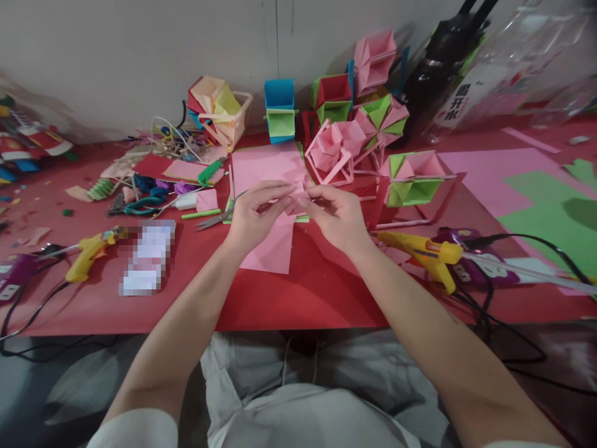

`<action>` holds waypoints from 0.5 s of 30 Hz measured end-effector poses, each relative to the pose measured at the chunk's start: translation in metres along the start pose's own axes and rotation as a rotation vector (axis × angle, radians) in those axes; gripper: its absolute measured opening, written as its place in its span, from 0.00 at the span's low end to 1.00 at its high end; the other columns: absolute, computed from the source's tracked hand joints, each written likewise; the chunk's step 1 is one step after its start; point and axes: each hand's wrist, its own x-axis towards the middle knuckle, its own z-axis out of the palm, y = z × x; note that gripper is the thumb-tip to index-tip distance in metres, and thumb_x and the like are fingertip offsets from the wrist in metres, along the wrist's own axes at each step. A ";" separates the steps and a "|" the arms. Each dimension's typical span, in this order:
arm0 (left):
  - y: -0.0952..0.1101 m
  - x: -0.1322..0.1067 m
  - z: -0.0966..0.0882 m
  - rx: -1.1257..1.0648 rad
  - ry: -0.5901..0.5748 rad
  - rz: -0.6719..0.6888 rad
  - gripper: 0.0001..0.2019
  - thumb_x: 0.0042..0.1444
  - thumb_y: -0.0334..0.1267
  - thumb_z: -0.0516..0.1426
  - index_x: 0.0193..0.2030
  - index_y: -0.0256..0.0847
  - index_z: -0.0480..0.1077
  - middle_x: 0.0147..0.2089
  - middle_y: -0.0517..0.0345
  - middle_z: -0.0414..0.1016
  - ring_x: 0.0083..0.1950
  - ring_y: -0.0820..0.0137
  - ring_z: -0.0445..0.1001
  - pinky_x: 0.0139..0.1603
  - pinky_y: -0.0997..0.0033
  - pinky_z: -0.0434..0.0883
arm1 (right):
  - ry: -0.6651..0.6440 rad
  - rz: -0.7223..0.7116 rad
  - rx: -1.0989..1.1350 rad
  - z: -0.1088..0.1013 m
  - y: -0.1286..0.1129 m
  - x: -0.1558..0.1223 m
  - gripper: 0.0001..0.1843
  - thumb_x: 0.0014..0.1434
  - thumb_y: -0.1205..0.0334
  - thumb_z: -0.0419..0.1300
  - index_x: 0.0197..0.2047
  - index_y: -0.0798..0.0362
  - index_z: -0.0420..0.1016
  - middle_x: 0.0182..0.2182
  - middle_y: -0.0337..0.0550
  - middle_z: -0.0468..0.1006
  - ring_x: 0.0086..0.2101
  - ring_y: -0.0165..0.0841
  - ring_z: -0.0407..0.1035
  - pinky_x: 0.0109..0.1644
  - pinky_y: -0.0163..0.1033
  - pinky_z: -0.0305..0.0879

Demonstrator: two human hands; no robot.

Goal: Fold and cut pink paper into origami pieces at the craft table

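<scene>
Between my two hands is a small folded piece of pink paper, pinched from both sides. My left hand grips its left part with thumb and fingers, and my right hand grips the right part. Fingertips cover much of its shape. Beneath the hands lies a stack of pink paper sheets, with green edges showing below. One pink sheet sticks out toward me. A pair of scissors rests at the left of the stack, partly hidden by my left hand.
Folded paper models, among them a blue and green one, stand along the wall. Yellow glue guns lie left and right with trailing cords. A blurred phone, a green-handled cutter and a plastic bottle are also here.
</scene>
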 end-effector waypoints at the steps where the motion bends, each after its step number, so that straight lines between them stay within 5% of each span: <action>1: -0.001 0.000 0.000 0.021 -0.006 0.010 0.11 0.63 0.42 0.62 0.50 0.46 0.81 0.55 0.50 0.80 0.57 0.63 0.77 0.56 0.63 0.75 | -0.006 0.004 0.019 0.000 0.000 0.000 0.15 0.59 0.45 0.68 0.35 0.49 0.81 0.33 0.40 0.81 0.35 0.34 0.73 0.44 0.42 0.72; 7: -0.002 0.000 -0.002 0.096 -0.009 0.087 0.12 0.64 0.42 0.61 0.51 0.43 0.81 0.53 0.51 0.80 0.55 0.63 0.78 0.54 0.63 0.75 | 0.021 -0.009 0.052 0.001 0.003 0.000 0.15 0.54 0.44 0.71 0.35 0.46 0.83 0.40 0.44 0.81 0.43 0.37 0.74 0.50 0.46 0.72; 15: -0.002 0.002 -0.005 0.136 -0.056 0.071 0.12 0.62 0.42 0.62 0.51 0.46 0.80 0.54 0.50 0.78 0.55 0.63 0.76 0.57 0.61 0.74 | 0.037 0.092 0.124 0.002 0.002 0.001 0.20 0.50 0.41 0.73 0.33 0.49 0.81 0.30 0.39 0.78 0.33 0.33 0.71 0.42 0.42 0.72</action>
